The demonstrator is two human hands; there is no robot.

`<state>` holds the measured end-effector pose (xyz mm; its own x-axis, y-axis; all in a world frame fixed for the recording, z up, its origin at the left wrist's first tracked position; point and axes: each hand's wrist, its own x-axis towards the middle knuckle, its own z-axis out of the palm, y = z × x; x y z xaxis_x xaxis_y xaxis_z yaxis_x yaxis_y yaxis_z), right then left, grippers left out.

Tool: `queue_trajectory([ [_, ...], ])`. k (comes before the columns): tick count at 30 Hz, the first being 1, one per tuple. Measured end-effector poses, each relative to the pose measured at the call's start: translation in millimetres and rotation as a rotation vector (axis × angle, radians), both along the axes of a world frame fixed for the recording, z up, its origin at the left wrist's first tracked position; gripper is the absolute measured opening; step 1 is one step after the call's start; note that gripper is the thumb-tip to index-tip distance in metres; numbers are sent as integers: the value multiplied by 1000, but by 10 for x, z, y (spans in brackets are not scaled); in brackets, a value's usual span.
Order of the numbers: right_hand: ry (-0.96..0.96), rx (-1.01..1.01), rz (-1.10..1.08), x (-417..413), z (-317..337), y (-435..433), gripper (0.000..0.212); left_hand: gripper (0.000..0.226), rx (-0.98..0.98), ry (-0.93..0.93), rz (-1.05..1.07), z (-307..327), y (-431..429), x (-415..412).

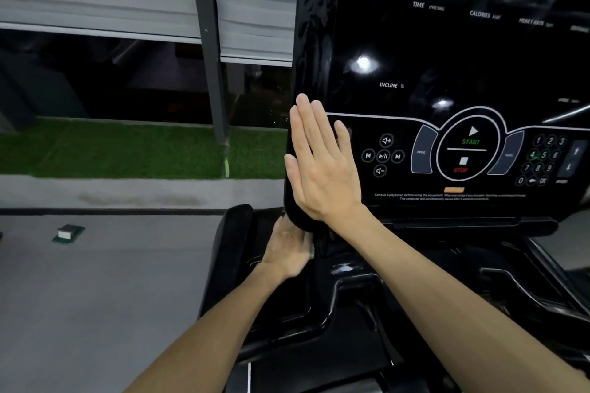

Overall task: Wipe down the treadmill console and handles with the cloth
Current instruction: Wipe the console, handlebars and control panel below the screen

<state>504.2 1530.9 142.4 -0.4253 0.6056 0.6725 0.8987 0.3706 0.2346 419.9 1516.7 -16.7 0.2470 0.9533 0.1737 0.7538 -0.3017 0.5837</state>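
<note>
Right hand [322, 166] lies flat on the lower-left edge of the treadmill console [447, 57], fingers straight, holding nothing; a brace, I judge. Left hand [287, 247] is under the console's lower-left corner, blurred. Its grip looks curled on the cloth [311, 253], of which only a pale sliver shows. The cloth sits directly below the right hand. The left hand is nearer the left handle [234, 249].

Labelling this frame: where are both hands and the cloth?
right hand [322, 166]: head view, back of the hand.
left hand [287, 249]: head view, back of the hand.
cloth [312, 253]: head view, pale sliver by the left hand.
</note>
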Motion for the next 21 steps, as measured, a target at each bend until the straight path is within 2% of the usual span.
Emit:
queue_trajectory([
  [3, 8, -15, 4, -8, 10, -15, 60, 60, -27, -28, -9, 27, -347, 101],
  [5, 10, -34, 8, -13, 18, -25, 60, 77, -47, 72, -7, 54, -469, 114],
  [6, 8, -44, 4, -12, 21, -29, 60, 78, -108, 105, -21, 59, -512, 101],
  [10, -4, -93, -20, -8, 50, -46, 60, 54, -219, 152, -24, 113, -487, 94],
  [14, -30, -160, -21, -4, 134, -116, 61, 50, -239, -32, 9, 172, -473, 91],
  [18, -23, -245, 70, 103, 322, -276, 58, 34, -246, -281, 149, 296, -561, 85],
  [21, 59, -280, 217, 285, 444, -469, 54, 42, -283, -310, 179, 353, -543, -63],
])
